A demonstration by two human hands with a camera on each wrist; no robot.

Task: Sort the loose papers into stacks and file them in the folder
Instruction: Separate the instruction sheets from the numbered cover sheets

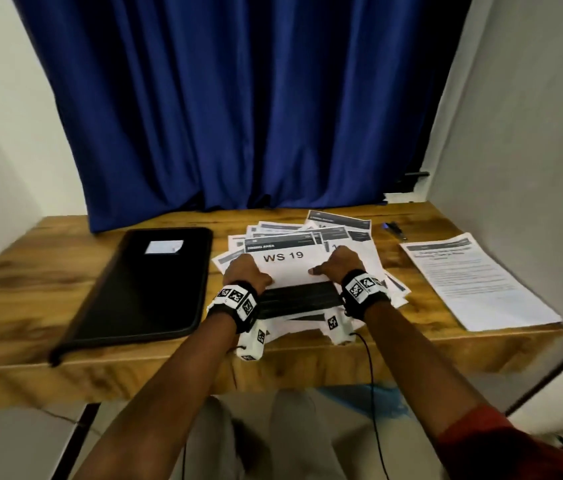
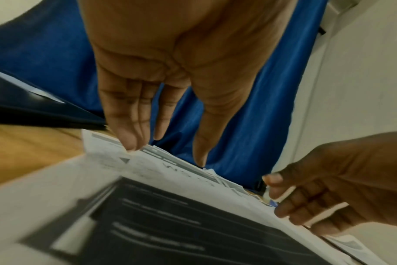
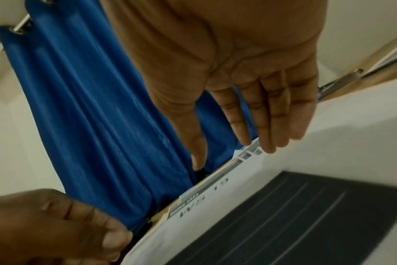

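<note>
Both hands (image 1: 294,270) flat on WS 19 sheet (image 1: 285,263) atop loose papers (image 1: 349,233), folder (image 1: 148,282) on L

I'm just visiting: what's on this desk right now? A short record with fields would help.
Surface: wooden table
Middle: loose papers, fanned out, top sheet reads WS 19
Left hand: fingers straight, resting on the pile's left side
Right hand: fingers straight, resting on the pile's right side
Left of pile: black folder, closed, flat
Right of pile: separate stack of printed sheets
Behind: blue curtain
</note>
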